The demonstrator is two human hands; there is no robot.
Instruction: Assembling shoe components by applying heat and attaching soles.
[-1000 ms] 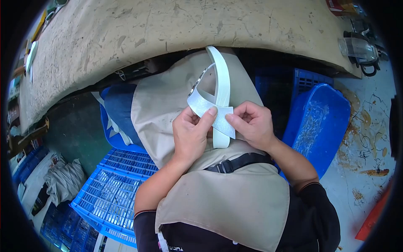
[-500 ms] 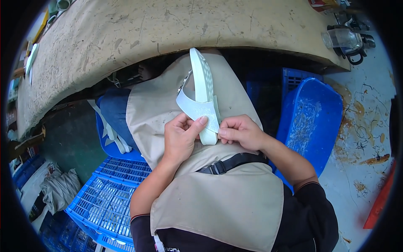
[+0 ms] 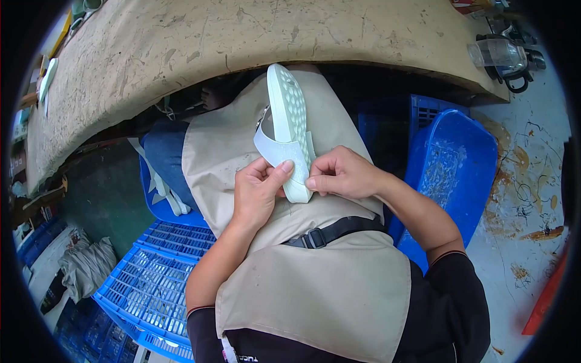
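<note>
I hold a white shoe sole (image 3: 288, 115) with a studded tread over my lap, its tread side up and its far end pointing toward the workbench. A white strap (image 3: 275, 151) wraps across its near part. My left hand (image 3: 261, 189) pinches the strap and the sole's near end from the left. My right hand (image 3: 340, 173) grips the near end from the right, thumb and fingers pressed on its edge. A beige apron (image 3: 315, 284) with a black belt buckle (image 3: 315, 238) covers my lap.
A worn beige workbench (image 3: 242, 42) curves across the top. Blue plastic crates (image 3: 151, 278) sit at lower left, a blue tub (image 3: 451, 175) at right. A dark tool with a clear cup (image 3: 502, 57) lies on the bench's right end. Stained concrete floor (image 3: 532, 199) is at right.
The sole has turned from edge-on to tread side up and sunk lower toward my lap. Both hands have shifted down to its near end, over the strap.
</note>
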